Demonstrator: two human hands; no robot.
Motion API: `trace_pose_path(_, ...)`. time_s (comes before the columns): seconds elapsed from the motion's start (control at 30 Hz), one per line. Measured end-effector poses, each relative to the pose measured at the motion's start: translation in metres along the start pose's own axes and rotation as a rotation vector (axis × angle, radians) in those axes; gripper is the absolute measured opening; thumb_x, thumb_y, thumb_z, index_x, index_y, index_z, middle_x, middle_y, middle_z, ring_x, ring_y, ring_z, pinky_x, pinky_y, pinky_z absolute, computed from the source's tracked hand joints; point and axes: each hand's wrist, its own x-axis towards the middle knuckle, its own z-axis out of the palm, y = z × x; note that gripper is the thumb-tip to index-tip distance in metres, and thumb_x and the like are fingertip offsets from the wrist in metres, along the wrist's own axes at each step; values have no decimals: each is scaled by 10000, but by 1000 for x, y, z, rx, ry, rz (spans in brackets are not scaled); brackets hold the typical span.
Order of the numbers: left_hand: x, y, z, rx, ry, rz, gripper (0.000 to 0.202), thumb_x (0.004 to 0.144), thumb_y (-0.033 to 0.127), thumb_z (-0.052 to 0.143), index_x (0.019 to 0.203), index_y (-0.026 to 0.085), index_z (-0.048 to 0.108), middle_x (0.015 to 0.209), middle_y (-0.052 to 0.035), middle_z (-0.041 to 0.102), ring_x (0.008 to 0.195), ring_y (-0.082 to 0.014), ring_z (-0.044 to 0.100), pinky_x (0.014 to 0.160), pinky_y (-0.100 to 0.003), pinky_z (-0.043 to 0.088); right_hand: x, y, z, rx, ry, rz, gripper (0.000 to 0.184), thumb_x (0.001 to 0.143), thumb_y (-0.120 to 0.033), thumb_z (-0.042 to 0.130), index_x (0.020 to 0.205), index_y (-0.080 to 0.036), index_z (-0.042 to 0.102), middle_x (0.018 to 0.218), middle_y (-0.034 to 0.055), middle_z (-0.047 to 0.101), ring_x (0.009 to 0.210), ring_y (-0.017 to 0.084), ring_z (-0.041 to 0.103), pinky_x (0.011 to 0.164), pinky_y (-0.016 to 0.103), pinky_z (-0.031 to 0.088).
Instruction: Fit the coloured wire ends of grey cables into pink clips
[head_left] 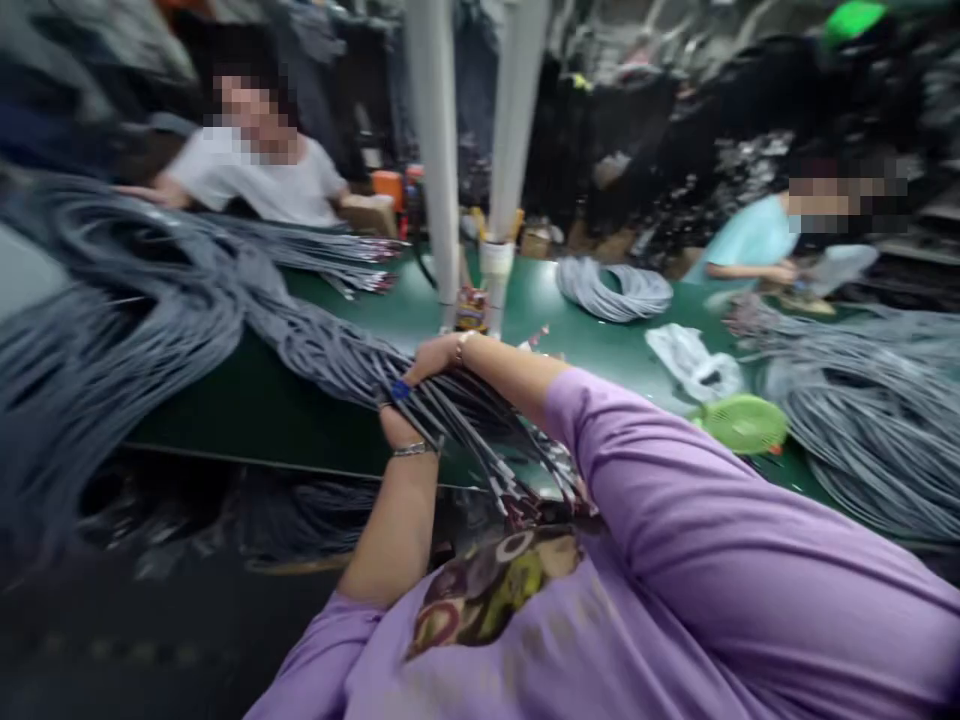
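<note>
A thick bundle of grey cables (315, 345) runs from a big heap at the left across the green table (247, 400) to my hands. My left hand (397, 425), a bracelet on its wrist, is closed under the bundle. My right hand (441, 356), reaching over from the purple sleeve, is closed on top of the same bundle; a blue band shows on one finger. The cable ends (525, 480) fan out past my hands toward my chest.
Two white poles (435, 150) rise from the table's middle. Beyond lie a coil of grey cable (615, 290), a plastic bag (694, 365), a small green fan (742, 422) and another cable heap (862, 420). Two other people (255, 170) sit across the table.
</note>
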Motion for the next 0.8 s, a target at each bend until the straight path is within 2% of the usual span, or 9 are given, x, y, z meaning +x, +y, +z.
trace_pose_path(0.1,-33,-54,60,-70,-62,20,641,952,626,243,1200,177,629,1259,-82,668,1331,-224,502,1151,-449,372,-71,47,-18,-45,14,-39,695,664,-580,787,1083,-29,733,943,56,737,944,222,681,946,324,524)
trace_pose_path(0.2,-67,-122,114,-91,-24,-85,632,974,556,207,1237,169,632,1245,-80,672,1319,-209,519,1140,-452,381,-150,108,-15,-29,12,24,698,713,-546,754,1142,0,694,920,28,718,970,209,678,973,362,499)
trace_pose_path(0.27,-77,-168,140,-118,23,-171,638,981,526,189,1255,155,629,1244,-83,669,1299,-201,539,1121,-442,402,-189,154,-8,6,-1,110,692,737,-522,731,1164,19,670,916,18,706,972,206,681,964,391,494)
trace_pose_path(0.37,-76,-222,164,-136,90,-255,627,982,519,207,1287,152,613,1275,-78,653,1281,-189,552,1090,-416,433,-220,213,3,43,-2,203,726,719,-518,735,1182,34,647,925,15,696,971,216,686,953,414,490)
trace_pose_path(0.5,-65,-268,172,-101,63,-273,673,958,587,220,1296,157,612,1301,-85,638,1284,-205,547,1078,-425,444,-224,263,11,88,21,238,745,678,-496,779,1208,8,639,954,14,699,974,227,690,960,413,486)
trace_pose_path(0.6,-61,-297,160,-29,39,-301,730,926,658,215,1280,167,623,1306,-92,634,1281,-223,547,1068,-437,453,-216,291,28,136,11,268,714,669,-446,808,1216,-17,642,1049,52,711,1019,245,683,978,390,482)
trace_pose_path(0.7,-66,-320,135,132,99,-395,756,892,709,241,1239,164,634,1265,-116,656,1223,-237,588,1019,-438,492,-210,305,65,167,-15,330,686,672,-367,830,1252,-58,630,1219,119,683,1132,259,646,1000,316,466)
trace_pose_path(0.73,-70,-325,125,198,126,-463,758,877,722,267,1207,154,644,1222,-136,675,1185,-250,612,989,-447,510,-209,305,81,182,-7,385,640,693,-327,817,1250,-72,632,1252,133,671,1166,252,635,1004,278,454)
trace_pose_path(0.8,-77,-329,107,318,148,-697,734,850,753,306,1104,170,672,1098,-154,714,1105,-256,656,928,-428,542,-211,303,114,94,-1,350,541,790,-301,714,1252,-36,622,1252,214,659,1158,264,651,953,264,483)
